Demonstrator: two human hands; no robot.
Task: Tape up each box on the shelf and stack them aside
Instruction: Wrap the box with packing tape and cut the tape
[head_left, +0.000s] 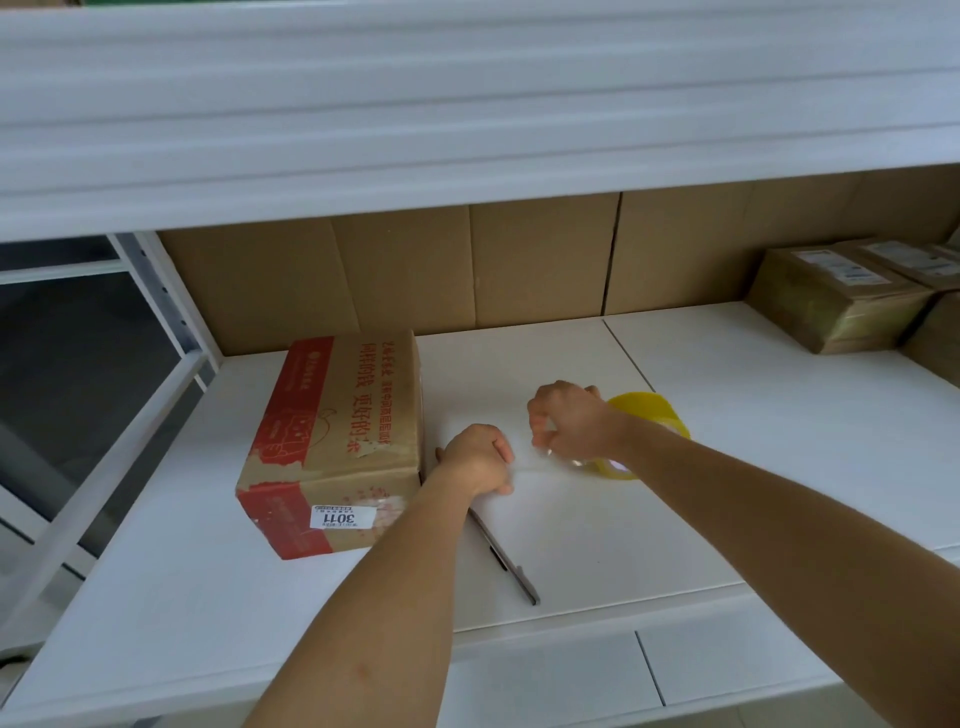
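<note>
A brown cardboard box (337, 441) with red print and a "3011" label lies on the white shelf (597, 545), left of centre. Just to the right of it, my left hand (478, 460) is curled and pinches the free end of a clear tape strip (527, 465). The strip stretches across to the yellow tape roll (652, 415), which my right hand (571, 421) grips. Both hands hover low over the shelf, beside the box and not touching it.
A thin dark pen-like tool (506, 561) lies on the shelf under my left forearm. Taped brown boxes (836, 299) are stacked at the far right. Cardboard sheets (467, 270) line the back, and an upper shelf (467, 104) overhangs.
</note>
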